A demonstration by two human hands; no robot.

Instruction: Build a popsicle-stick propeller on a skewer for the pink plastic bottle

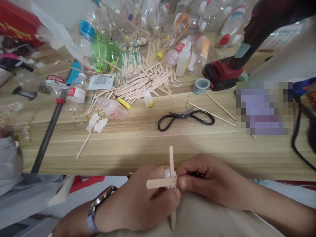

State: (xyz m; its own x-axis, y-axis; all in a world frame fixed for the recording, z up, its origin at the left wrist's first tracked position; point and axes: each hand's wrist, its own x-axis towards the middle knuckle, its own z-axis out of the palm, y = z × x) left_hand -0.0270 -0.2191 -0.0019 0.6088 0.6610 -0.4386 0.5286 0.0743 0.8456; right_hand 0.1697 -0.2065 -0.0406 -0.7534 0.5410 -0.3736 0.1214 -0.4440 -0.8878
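Just past the table's front edge, my left hand (148,200), with a watch on its wrist, is closed around a small white object (168,174) and wooden craft sticks. One stick (171,161) points away from me, and its lower end shows below the hand. Across it lies a second stick (158,183), pointing left. My right hand (207,179) pinches the right end of the crossing stick between thumb and fingers. The hands nearly touch. What the white object is, I cannot make out.
Black-handled scissors (184,116) lie ahead on the table (138,138). Beyond are a small glue bottle (148,98), a pile of sticks (138,84) and several plastic bottles. A power tool (222,74) stands at the right. Another person's sleeve (10,164) shows at the left.
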